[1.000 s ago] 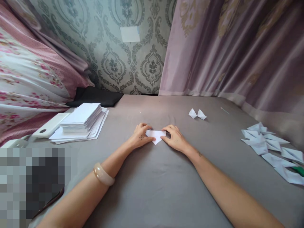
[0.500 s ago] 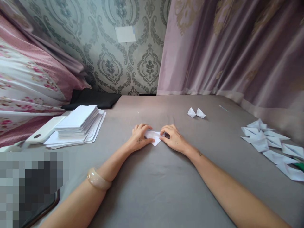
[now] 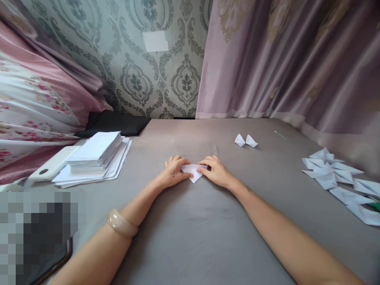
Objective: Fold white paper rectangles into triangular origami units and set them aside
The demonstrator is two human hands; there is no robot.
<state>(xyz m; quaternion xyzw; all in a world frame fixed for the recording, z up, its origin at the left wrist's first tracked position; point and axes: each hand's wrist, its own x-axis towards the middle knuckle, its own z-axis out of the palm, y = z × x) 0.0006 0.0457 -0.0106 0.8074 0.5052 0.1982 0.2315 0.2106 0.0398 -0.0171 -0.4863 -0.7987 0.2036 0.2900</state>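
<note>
A small piece of folded white paper [image 3: 194, 175], its point toward me, lies on the grey cloth surface [image 3: 190, 233] in the middle. My left hand [image 3: 175, 171] grips its left side, with the thumb on top near the centre. At the right side my right hand [image 3: 216, 170] pinches the paper between thumb and curled fingers. The paper's ends are partly hidden under the fingers of both hands. A pale bangle [image 3: 122, 224] circles my left forearm.
At the left stand a stack of white paper [image 3: 92, 154] and a white device [image 3: 55, 164]. A black folded item [image 3: 118, 122] lies behind them. Two folded paper pieces [image 3: 246, 141] stand at the back right; several folded papers [image 3: 329, 170] lie far right.
My right thumb and fingers have shifted slightly left and away from me along the paper, showing more of its right end. My left hand stays nearly in place.
</note>
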